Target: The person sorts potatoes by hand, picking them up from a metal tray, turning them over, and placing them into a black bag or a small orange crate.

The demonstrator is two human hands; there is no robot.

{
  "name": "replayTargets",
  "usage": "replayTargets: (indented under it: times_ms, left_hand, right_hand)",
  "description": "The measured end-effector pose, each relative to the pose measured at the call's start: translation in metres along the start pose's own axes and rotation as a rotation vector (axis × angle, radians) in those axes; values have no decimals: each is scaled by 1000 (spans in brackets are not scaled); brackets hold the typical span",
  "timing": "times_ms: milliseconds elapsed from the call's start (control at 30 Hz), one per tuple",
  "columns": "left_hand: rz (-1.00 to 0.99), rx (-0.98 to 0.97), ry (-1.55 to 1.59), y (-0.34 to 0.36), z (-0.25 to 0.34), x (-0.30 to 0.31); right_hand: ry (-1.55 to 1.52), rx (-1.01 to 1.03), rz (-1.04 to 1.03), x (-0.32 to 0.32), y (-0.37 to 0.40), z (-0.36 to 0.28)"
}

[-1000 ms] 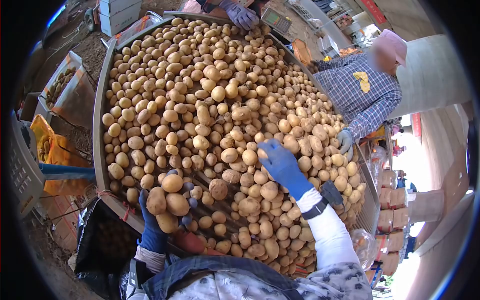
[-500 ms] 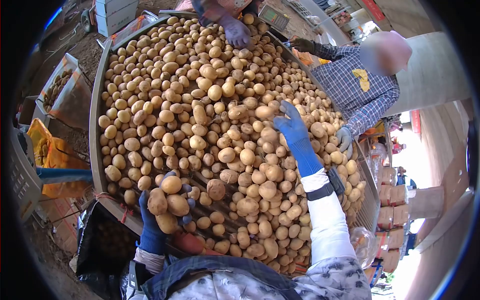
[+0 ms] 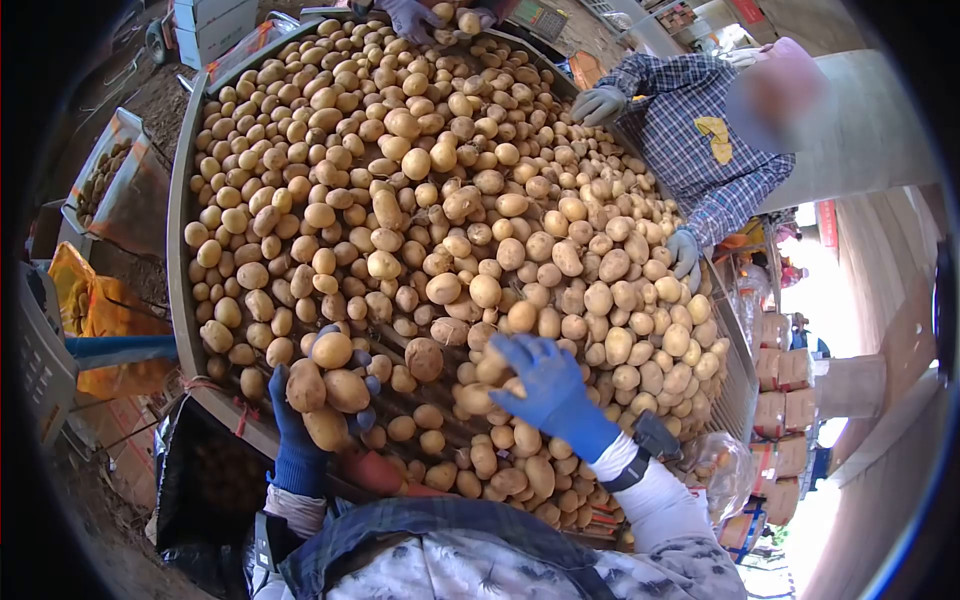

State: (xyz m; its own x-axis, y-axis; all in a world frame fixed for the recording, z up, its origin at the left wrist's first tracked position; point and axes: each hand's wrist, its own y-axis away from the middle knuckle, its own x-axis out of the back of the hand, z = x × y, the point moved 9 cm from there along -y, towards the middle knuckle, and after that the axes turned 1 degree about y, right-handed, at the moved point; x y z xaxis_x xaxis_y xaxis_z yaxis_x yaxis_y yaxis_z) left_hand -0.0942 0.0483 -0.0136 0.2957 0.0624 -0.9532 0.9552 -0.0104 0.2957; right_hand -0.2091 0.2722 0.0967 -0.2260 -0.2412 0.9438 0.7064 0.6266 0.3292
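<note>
My left hand [image 3: 294,432], in a blue glove, cradles several potatoes [image 3: 346,391] at the near left edge of the sorting table [image 3: 181,270]. Its blue fingertips show on the far side of them. My right hand [image 3: 555,388], gloved in blue too, is curled around some potatoes [image 3: 476,399] near the middle front, and these look smeared by motion. Under and around both hands spreads a thick layer of loose tan potatoes [image 3: 385,208]. Dark slats of the table show between my hands.
Across the table on the right, a person in a checked shirt [image 3: 690,120] has gloved hands at the potatoes. Another person's gloved hands [image 3: 410,18] hold potatoes at the far edge. A black-lined container [image 3: 185,500] stands at lower left, beyond it an orange bag [image 3: 110,315].
My right hand has come back toward me and left, closing around potatoes. My left hand keeps its potatoes. The far person's hands now hold potatoes; the checked-shirt person's hand has reached onto the table edge.
</note>
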Motion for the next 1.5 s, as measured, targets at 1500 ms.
replayTargets:
  times_ms: [1500]
  left_hand:
    - [134,-69,-80,5,13,-11]
  right_hand:
    - [300,-12,55,-12,-113,2]
